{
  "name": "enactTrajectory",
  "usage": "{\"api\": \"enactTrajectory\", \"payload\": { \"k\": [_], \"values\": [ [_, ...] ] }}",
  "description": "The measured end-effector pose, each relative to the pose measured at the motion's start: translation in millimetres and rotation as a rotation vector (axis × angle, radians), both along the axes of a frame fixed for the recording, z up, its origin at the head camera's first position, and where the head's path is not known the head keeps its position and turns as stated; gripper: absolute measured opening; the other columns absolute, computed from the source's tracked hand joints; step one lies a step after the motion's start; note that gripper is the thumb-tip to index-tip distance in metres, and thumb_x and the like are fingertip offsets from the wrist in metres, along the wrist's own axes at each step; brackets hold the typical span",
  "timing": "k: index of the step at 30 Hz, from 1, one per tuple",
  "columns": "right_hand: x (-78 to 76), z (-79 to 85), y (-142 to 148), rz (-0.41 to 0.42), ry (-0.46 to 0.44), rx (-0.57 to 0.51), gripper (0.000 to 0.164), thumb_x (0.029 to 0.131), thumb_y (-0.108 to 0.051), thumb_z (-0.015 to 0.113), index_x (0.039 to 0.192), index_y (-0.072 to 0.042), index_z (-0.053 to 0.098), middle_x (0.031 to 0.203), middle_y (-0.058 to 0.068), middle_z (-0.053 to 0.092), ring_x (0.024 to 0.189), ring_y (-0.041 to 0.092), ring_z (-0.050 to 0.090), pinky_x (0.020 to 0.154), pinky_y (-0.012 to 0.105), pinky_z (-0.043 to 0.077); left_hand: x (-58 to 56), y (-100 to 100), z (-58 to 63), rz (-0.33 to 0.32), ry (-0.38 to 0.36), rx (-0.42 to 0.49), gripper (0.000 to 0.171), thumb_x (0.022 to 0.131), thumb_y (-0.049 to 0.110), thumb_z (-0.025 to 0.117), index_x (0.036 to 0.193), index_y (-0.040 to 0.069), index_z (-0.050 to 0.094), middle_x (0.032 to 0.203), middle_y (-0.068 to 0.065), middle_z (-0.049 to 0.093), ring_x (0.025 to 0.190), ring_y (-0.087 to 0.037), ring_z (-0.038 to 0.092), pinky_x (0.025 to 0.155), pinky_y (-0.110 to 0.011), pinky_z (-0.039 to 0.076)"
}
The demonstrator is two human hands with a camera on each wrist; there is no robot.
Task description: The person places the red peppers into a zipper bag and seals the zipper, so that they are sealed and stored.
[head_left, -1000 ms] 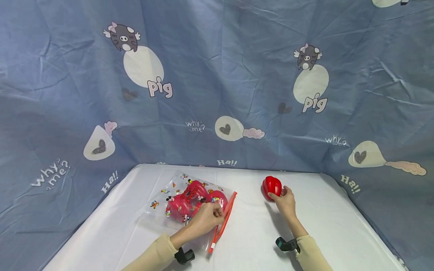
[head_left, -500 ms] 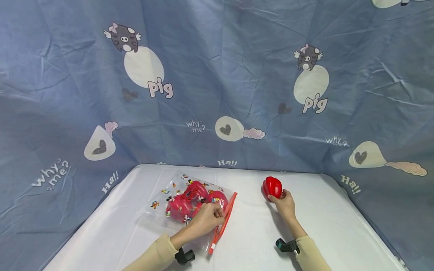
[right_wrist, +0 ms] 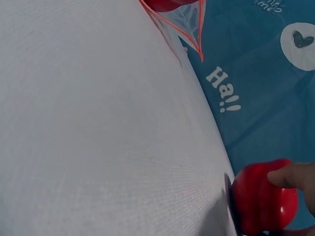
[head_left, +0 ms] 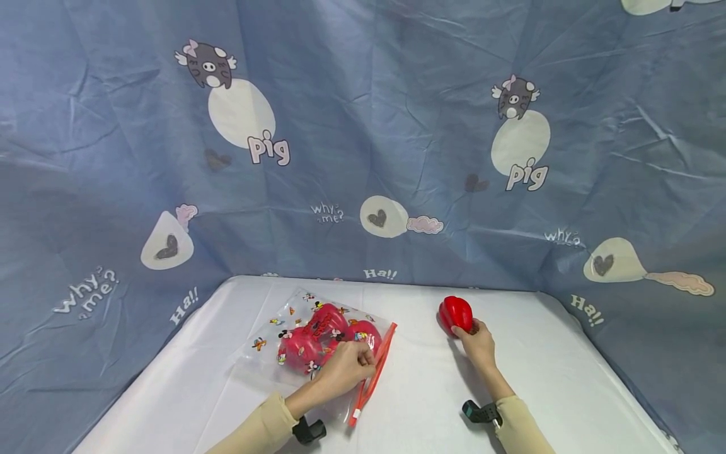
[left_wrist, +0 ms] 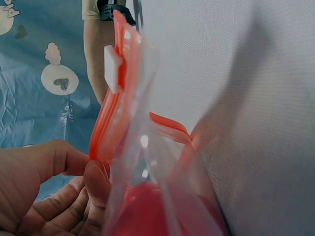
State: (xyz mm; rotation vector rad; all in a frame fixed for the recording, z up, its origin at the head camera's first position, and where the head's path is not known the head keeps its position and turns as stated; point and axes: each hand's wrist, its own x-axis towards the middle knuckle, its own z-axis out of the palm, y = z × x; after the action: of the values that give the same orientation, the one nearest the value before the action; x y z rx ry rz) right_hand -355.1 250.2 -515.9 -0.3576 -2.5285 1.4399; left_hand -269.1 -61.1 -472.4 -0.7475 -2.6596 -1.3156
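My left hand (head_left: 346, 367) pinches the orange-red zip edge (left_wrist: 106, 132) of a clear zip bag (head_left: 261, 362) between thumb and index finger. The bag lies on the left part of the table, printed with small cartoon figures. Several rounded pink-red things (head_left: 299, 349) show through its plastic. Its mouth gapes in the left wrist view, with a white slider (left_wrist: 112, 69) on the strip. On the right, a glossy red bell pepper (head_left: 455, 313) is in the grip of my right hand (head_left: 479, 345). The thumb lies on its near side; the other fingers are partly hidden behind it.
A white cloth covers the table (head_left: 420, 391). Behind it hangs a blue printed curtain (head_left: 340, 126), which also comes down along both sides. Each wrist wears a black strap with a small device, such as the right wrist device (head_left: 479, 412).
My right thumb and fingers have settled more closely on the bell pepper, which has turned slightly in place. The left hand and the bag stay as they were.
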Motion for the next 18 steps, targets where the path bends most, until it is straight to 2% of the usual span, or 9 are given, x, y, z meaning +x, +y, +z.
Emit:
{"api": "enactTrajectory", "payload": {
  "k": [8,18],
  "values": [
    [0.2,1.9,2.1,-0.012,0.009,0.002,0.065,0.089,-0.023,0.057,0.139,0.013,0.035,0.134,0.036,0.047,0.122,0.045,0.049,0.104,0.055,0.039,0.3,-1.3,0.8,0.004,-0.001,-0.001,0.011,0.077,0.003,0.066,0.071,0.012,0.064,0.062,0.006,0.058,0.054,0.001,0.048,0.048,-0.017,0.04],
    [0.0,2.5,6.6,0.004,-0.009,0.007,0.072,0.087,-0.027,0.066,0.139,0.012,0.034,0.135,0.036,0.045,0.124,0.046,0.046,0.104,0.057,0.038,0.5,-1.4,3.0,0.007,-0.019,-0.009,0.011,0.077,0.003,0.067,0.071,0.011,0.065,0.063,0.004,0.059,0.056,-0.001,0.049,0.049,-0.017,0.04]
  ]
}}
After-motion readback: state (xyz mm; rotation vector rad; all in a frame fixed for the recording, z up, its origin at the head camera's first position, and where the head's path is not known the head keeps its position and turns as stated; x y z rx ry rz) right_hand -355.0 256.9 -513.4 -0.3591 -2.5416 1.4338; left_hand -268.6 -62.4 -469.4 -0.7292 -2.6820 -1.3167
